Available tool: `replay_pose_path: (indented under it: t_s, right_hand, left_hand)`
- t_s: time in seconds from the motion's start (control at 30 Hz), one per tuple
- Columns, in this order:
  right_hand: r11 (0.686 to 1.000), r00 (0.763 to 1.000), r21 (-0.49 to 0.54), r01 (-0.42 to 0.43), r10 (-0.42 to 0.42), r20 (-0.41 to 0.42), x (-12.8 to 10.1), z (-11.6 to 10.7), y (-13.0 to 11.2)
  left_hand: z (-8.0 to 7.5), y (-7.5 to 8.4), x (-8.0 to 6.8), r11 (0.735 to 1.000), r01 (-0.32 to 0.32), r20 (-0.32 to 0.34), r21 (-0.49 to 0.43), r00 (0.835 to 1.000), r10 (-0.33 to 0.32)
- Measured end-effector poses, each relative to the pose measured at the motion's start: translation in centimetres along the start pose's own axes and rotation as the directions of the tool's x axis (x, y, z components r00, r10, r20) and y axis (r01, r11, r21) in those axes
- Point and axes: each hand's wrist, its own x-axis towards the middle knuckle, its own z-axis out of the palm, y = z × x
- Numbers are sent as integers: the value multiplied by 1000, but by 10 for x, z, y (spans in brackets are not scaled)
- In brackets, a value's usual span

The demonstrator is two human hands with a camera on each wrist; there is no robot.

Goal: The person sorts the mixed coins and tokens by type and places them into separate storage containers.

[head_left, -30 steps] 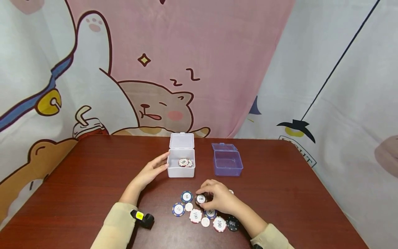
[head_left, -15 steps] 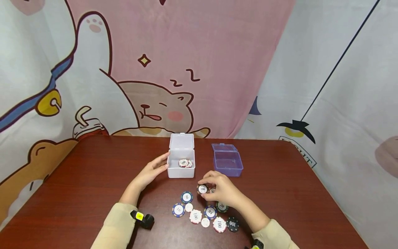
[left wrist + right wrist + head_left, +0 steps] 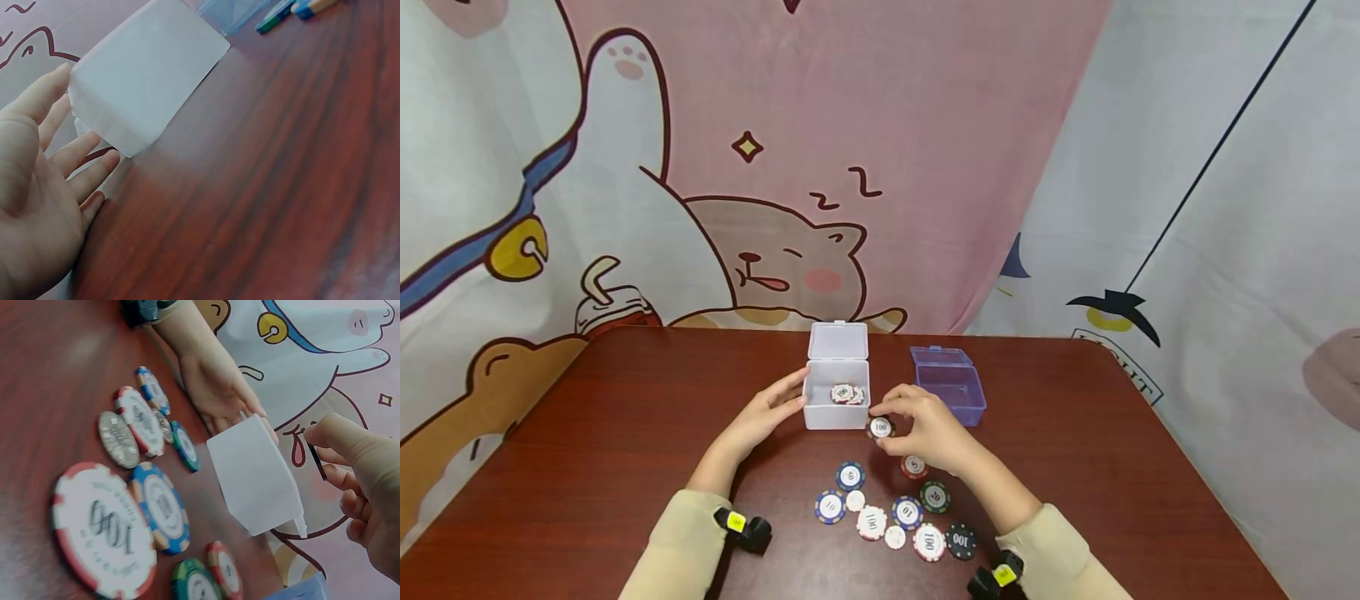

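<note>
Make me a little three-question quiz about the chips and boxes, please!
1. True or false: the right hand pinches a black 100 chip.
2. Which box already holds chips? A) white box B) purple box
3. Fill in: the left hand rests against the ___ box.

Key: 1 true; 2 A; 3 white.

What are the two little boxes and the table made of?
The white box looks like cloudy, see-through plastic: the chips inside show faintly through its wall. The purple box looks like clear tinted plastic, since the table shows through it. The table looks like reddish-brown wood or a wood-look coating, with dark grain streaks and a soft shine.
</note>
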Motion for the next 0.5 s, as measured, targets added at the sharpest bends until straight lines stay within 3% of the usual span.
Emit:
replay_pose_path:
  t_s: [0.5]
  right_hand:
    - [999,999,-26,21,-22,-42,29,0,5]
  left_hand:
    - [-1,0,-1,1000,0,3,8,1000,0]
